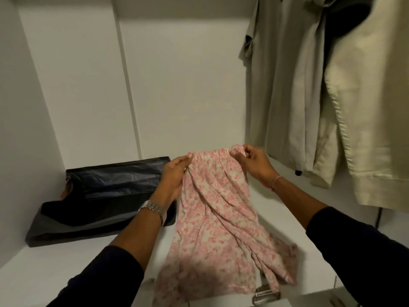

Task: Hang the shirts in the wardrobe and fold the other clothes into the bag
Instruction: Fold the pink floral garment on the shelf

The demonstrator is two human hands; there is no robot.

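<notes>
Your dark sleeves (106, 269) filled the bottom corners, and between them the hem of the pink floral garment (219, 218) draped over the front edge of the white shelf (276, 209), just above a metal hinge (266, 294).

Far left on that shelf lay the dark bag (106, 196), flat and open at the top, with dark folded cloth showing inside. Its right end sat under your left wrist, which wore a metal watch (153, 207).

Your left hand (174, 176) gripped the left end of the garment's gathered elastic waistband, thumb on top and fingers tucked beneath the cloth. The garment ran from the waistband, away from you, down towards you, its fabric wrinkled in long diagonal folds and printed with small pink flowers on a cream ground. It lay just right of the bag, touching or nearly touching it.

Your right hand (252, 162) pinched the right end of the waistband, fingers curled over the bunched edge, with a thin pink bracelet (275, 181) on the wrist.

Furthest right hung the pale beige shirts (332, 107), close together inside the wardrobe, their hems near the shelf.
</notes>
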